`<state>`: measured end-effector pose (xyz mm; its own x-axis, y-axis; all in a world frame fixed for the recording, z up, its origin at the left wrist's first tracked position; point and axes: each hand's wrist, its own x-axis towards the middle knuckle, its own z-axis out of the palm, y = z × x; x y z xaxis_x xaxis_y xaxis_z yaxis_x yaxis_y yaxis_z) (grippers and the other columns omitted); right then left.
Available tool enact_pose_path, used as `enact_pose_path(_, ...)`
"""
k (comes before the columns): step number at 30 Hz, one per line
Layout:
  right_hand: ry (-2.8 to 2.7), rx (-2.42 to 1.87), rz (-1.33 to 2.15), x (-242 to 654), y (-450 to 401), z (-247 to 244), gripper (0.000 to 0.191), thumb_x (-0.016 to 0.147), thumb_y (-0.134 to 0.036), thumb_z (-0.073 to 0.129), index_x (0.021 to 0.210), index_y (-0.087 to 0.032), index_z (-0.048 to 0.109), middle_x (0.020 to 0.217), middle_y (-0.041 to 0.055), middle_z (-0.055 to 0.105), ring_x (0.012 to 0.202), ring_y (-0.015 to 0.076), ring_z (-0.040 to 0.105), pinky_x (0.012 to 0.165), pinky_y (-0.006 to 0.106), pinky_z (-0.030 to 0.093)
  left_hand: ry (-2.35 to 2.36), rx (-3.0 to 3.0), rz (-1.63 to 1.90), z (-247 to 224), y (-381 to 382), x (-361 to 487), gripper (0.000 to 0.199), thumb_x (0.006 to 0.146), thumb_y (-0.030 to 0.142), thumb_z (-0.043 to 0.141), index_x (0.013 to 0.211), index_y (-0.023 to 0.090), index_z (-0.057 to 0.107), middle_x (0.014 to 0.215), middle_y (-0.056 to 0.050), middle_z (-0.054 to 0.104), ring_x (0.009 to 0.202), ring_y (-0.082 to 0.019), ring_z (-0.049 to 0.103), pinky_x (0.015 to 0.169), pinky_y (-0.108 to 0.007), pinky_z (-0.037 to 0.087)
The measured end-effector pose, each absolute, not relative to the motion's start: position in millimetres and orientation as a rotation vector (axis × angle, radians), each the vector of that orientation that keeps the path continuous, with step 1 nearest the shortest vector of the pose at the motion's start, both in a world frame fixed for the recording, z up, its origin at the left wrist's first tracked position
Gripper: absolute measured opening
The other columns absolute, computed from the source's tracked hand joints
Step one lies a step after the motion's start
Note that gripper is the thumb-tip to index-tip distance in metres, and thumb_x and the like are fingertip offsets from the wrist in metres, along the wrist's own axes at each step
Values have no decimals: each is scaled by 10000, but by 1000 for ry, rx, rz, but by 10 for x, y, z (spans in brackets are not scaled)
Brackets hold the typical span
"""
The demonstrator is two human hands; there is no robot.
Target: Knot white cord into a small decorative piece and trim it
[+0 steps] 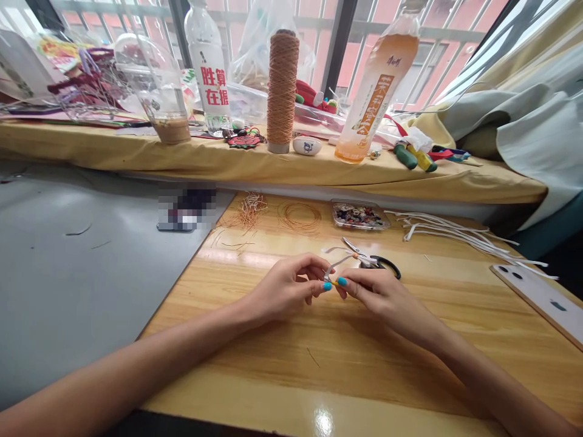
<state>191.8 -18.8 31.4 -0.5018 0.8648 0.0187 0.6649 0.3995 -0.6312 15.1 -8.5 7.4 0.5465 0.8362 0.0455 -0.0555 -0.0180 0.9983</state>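
Note:
My left hand (289, 284) and my right hand (380, 294) meet over the wooden table, thumbs and fingertips pinched close together. A white flat cord (339, 263) rises in a curve from my left fingertips and carries a small orange wrap partway along it. Between the two blue-nailed thumbs shows a short yellow-orange strand (334, 283), pinched by my right fingers; its ends are hidden. Just behind my right hand lies a pair of scissors (386, 264) with black handles, blades parted, partly covered by the cord and hand.
Behind the hands lie orange thread cuttings (252, 209), a coil of orange thread (299, 217), a clear box of beads (359, 216) and white cords (460, 237). A phone (542, 300) rests at right. A thread spool (283, 91) and bottles (378, 85) stand on the sill.

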Motion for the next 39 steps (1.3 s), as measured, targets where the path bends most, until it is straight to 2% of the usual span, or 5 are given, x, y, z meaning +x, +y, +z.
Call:
enact_pose_path(6,-2089,-1360,1330,1906,-171,352,403,755,-536,365,579,-176,406,546,-33,323,496,82,276,462,214,232,748,1678,873,61,-102,157,81,738,170,485,806,132,508,702,-9,523,572,-61,467,555,-202,423)
enact_pose_path(12,-2029,-1373,1427,1867,-196,367,422,730,-555,388,545,-176,388,516,-43,293,467,72,247,421,205,214,806,1837,907,20,-121,147,69,747,174,479,760,133,532,690,-17,551,560,-70,475,557,-212,410)
enact_pose_path(24,-2388,-1195,621,1895,-173,232,201,819,-328,409,820,-177,542,777,39,546,705,132,492,632,250,398,938,1726,847,66,-60,129,128,733,247,504,673,138,530,663,4,549,621,-93,455,570,-201,340)
enact_pose_path(30,-2526,-1069,-21,1948,-172,69,238,854,-237,334,821,-175,561,694,44,542,547,104,480,508,210,369,861,1616,839,50,-28,119,131,705,242,533,638,138,490,600,39,474,569,-70,390,542,-189,299)
enact_pose_path(39,-2519,-1041,-101,1929,-175,57,255,850,-169,322,966,-153,548,878,91,611,735,153,578,600,234,441,878,1630,851,65,-45,124,118,720,248,511,702,132,520,679,3,522,643,-90,437,601,-207,339)
